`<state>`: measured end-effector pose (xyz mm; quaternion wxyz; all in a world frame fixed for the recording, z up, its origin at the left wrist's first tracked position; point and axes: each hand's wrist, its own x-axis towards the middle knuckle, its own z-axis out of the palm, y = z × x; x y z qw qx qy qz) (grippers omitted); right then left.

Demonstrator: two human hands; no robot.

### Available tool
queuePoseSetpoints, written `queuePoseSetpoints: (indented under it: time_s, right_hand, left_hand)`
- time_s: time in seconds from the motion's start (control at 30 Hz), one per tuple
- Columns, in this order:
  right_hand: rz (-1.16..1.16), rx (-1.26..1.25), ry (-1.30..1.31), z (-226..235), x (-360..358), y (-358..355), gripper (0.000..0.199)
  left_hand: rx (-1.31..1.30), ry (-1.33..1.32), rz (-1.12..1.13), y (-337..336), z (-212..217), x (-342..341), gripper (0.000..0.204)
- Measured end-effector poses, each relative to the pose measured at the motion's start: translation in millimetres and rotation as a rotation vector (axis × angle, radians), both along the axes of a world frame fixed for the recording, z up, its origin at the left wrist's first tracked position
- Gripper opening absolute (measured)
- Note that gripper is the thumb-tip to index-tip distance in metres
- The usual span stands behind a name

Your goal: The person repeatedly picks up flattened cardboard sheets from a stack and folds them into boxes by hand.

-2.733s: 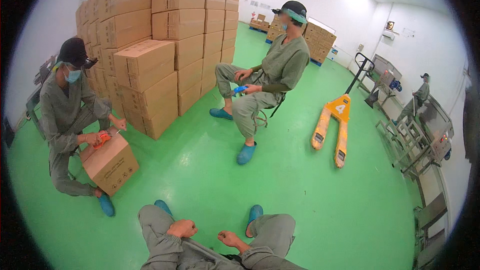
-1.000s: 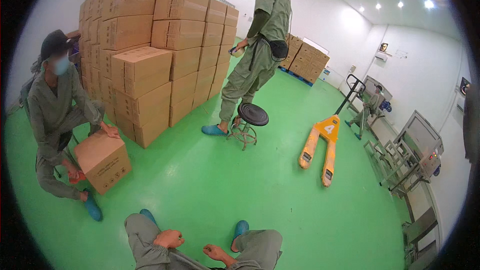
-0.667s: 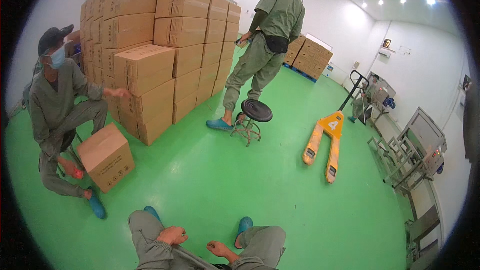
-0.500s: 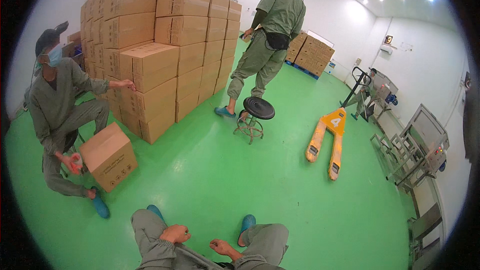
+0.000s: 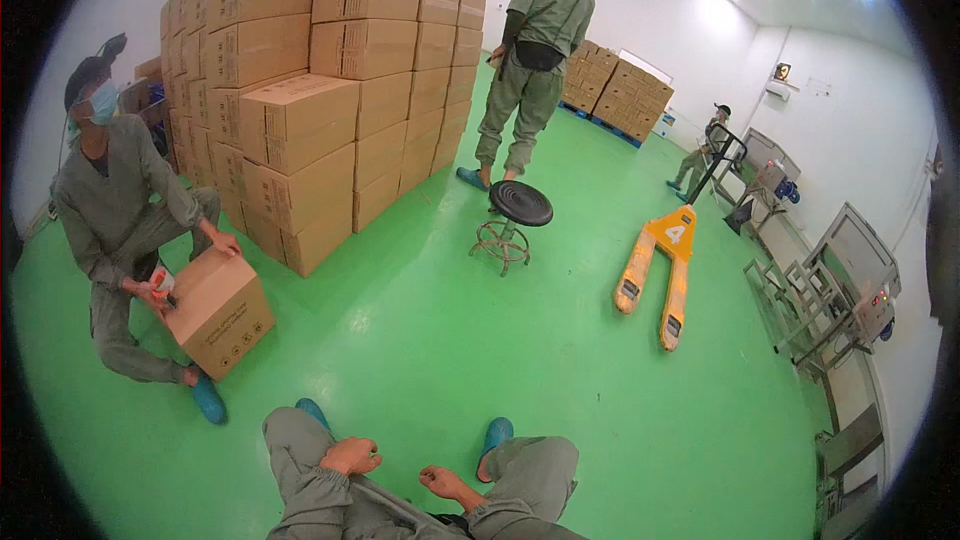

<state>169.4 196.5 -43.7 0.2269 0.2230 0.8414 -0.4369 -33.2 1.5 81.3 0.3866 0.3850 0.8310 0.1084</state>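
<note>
My left hand [image 5: 350, 456] rests by my left thigh, its fingers loosely curled inward with nothing visible in them. Apart from it, my right hand [image 5: 447, 485] lies near my right leg, also half curled and bare. Both hands hover over my grey-green trousers [image 5: 540, 470] as I sit with knees spread, and neither touches a box. To the left, a seated co-worker presses a tape dispenser [image 5: 162, 283] against a brown carton [image 5: 222, 315] and steadies its top with the other hand [image 5: 226, 243].
A tall stack of brown cartons [image 5: 300, 140] stands behind the co-worker. Ahead are a round black stool [image 5: 521, 204], a standing person [image 5: 540, 50] and a yellow pallet jack [image 5: 660, 250]. Steel machines [image 5: 850, 270] line the right wall; loaded pallets [image 5: 632, 100] stand far back.
The seated co-worker's hand has come off the stack onto the carton, and the tape dispenser has risen to it. The standing person has stepped forward; the distant person has shifted. My hands stay put.
</note>
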Motion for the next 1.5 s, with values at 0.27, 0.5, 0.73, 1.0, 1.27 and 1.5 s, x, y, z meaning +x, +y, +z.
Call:
queuePoseSetpoints:
  time_s: [0.27, 0.5, 0.73, 1.0, 1.27, 1.5]
  right_hand:
    - [-0.026, 0.000, 0.014, 5, 2, -4, 0.050]
    - [-0.043, 0.029, 0.037, -4, 4, -2, 0.051]
    - [-0.048, 0.018, 0.053, 1, 5, -4, 0.050]
    - [-0.022, 0.064, 0.070, 9, 7, -5, 0.051]
    - [-0.036, 0.035, 0.059, 7, 6, -3, 0.051]
    - [-0.021, 0.028, -0.008, -1, 7, -1, 0.051]
  left_hand:
    - [-0.001, -0.004, 0.015, -2, 7, 3, 0.048]
    - [-0.013, -0.010, 0.025, -1, 8, 5, 0.047]
    - [-0.005, 0.003, 0.009, -2, 7, 6, 0.047]
    - [0.027, 0.028, -0.027, -1, 7, 7, 0.048]
    - [0.041, 0.030, -0.033, -4, 10, 10, 0.048]
    - [0.073, 0.036, -0.037, -5, 10, 12, 0.050]
